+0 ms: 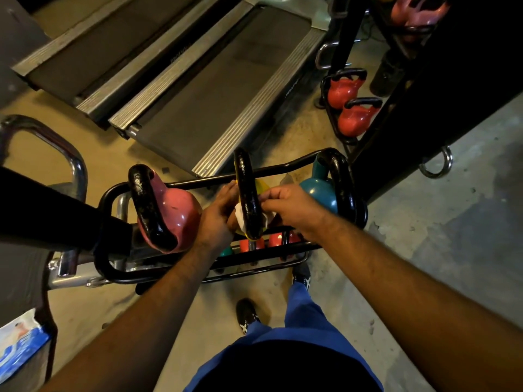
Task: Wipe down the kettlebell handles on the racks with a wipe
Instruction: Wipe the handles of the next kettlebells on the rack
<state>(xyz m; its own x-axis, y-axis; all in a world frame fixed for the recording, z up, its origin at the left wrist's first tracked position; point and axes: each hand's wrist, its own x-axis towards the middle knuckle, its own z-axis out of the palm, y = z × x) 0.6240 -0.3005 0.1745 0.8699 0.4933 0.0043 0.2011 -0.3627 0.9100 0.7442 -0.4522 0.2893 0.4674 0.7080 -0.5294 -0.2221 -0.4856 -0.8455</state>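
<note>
Both forearms extended; left hand [219, 215] and right hand [288, 206] pinch a white wipe [241, 217] around the middle kettlebell's black handle [247, 193] on the rack [175, 274].

Single head view, steeply downward, close over rack [198, 267], forearms reaching forward.

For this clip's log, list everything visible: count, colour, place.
Kettlebells, top rack: three; pink left, yellow middle, teal right; black handles.
Kettlebells, far rack: two red, upper right.
Wipe: one, white, around the middle handle.
Rack: one, black, centre.
Treadmills: two, grey, top.
Packet: one, blue-white, lower left.
Left hand: on the wipe.
Right hand: pinching the wipe.
Shoes: two, black.
</note>
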